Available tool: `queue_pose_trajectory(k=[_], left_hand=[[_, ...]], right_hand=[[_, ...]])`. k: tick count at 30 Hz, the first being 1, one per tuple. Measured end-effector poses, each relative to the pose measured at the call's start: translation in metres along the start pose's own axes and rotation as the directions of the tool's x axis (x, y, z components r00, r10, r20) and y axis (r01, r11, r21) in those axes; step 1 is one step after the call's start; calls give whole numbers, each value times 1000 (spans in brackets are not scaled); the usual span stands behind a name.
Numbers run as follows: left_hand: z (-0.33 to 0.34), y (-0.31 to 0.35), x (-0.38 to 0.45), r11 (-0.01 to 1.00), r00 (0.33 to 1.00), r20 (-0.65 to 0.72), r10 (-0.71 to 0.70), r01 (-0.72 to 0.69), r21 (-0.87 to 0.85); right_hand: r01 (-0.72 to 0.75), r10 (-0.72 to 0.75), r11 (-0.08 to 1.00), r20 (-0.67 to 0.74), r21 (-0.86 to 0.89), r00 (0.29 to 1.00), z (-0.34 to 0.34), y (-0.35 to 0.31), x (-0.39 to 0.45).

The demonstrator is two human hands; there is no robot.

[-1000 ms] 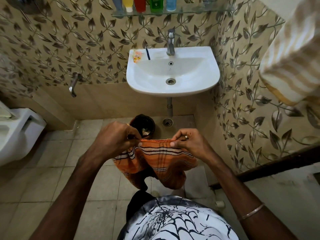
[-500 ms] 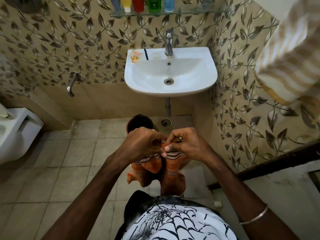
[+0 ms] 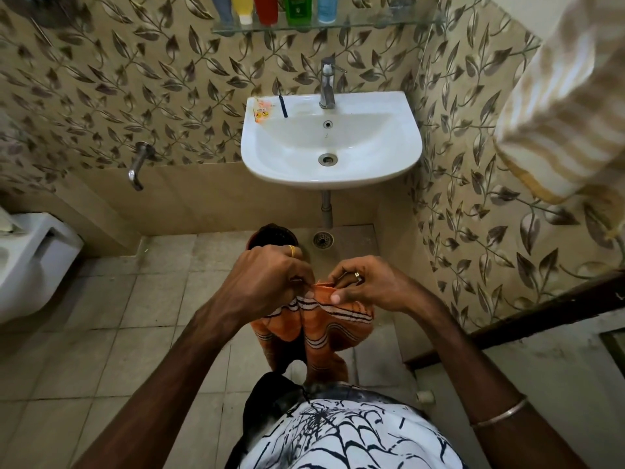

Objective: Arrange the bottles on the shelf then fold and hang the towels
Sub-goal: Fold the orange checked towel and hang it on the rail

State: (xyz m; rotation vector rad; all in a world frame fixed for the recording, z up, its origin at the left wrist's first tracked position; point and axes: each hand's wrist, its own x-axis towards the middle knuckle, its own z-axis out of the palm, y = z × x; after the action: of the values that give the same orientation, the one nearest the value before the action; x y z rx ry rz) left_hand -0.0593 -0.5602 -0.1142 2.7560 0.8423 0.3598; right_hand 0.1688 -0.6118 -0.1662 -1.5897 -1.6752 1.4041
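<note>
An orange towel (image 3: 324,324) with black and white stripes hangs doubled over in front of me, above the floor. My left hand (image 3: 267,279) and my right hand (image 3: 367,286) pinch its top edge close together, almost touching. Several coloured bottles (image 3: 265,8) stand in a row on the glass shelf (image 3: 372,23) above the sink. A beige and white striped towel (image 3: 561,106) hangs at the upper right, close to the camera.
A white sink (image 3: 338,170) with a tap (image 3: 327,84) juts from the leaf-patterned wall. A dark bin (image 3: 270,235) and a floor drain (image 3: 323,238) lie below it. A wall tap (image 3: 138,164) and a white toilet (image 3: 30,258) are at the left.
One second ago my hands held the orange towel spread wide. They came together, folding it in half, and now stay close with the towel hanging narrower.
</note>
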Motion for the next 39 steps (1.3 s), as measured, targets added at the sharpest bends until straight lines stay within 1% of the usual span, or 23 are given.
queue_pose_trajectory(k=[3,8,14,18,23,26,29,32,33,35,37,39], left_hand=[[-5,-5,-4,1000,1000,-4,-29,29,-7],[-15,-8,-11,999,999,-27,-38,38,-3],[-28,-10,-16,1000,998,-66,-23,23,6],[-33,-10,-18,1000,996,-83,-19,20,14],[-32,-11,-19,1000,997,-81,-20,21,11],[-32,-12,-20,999,996,-84,-40,40,2],[-32,-13,-23,997,995,-68,-78,79,8],[-31,-15,-22,981,985,-33,-171,174,88],[-27,-16,-22,969,976,-8,-217,216,118],[-20,-11,-19,952,956,87,-282,267,148],[-9,0,-12,964,956,142,-256,242,112],[4,10,-6,980,964,177,-198,201,4]], right_hand=[[22,-21,998,21,-66,1000,3,-2,0],[-9,3,996,-71,-84,997,4,-1,4],[-33,31,999,-74,-19,997,4,1,2],[-21,32,997,-146,75,989,4,-3,0],[-19,12,1000,-269,-25,963,7,-7,0],[-16,-3,998,-304,-60,953,7,-8,-1],[-13,-12,997,-338,-71,941,9,-9,-5],[10,-46,995,-357,-103,933,12,-13,-10],[14,-58,992,-353,-124,934,13,-15,-11],[24,-81,985,-332,-172,940,16,-20,-13],[47,-117,973,-306,-225,945,20,-25,-13],[78,-154,962,-287,-261,945,23,-29,-13]])
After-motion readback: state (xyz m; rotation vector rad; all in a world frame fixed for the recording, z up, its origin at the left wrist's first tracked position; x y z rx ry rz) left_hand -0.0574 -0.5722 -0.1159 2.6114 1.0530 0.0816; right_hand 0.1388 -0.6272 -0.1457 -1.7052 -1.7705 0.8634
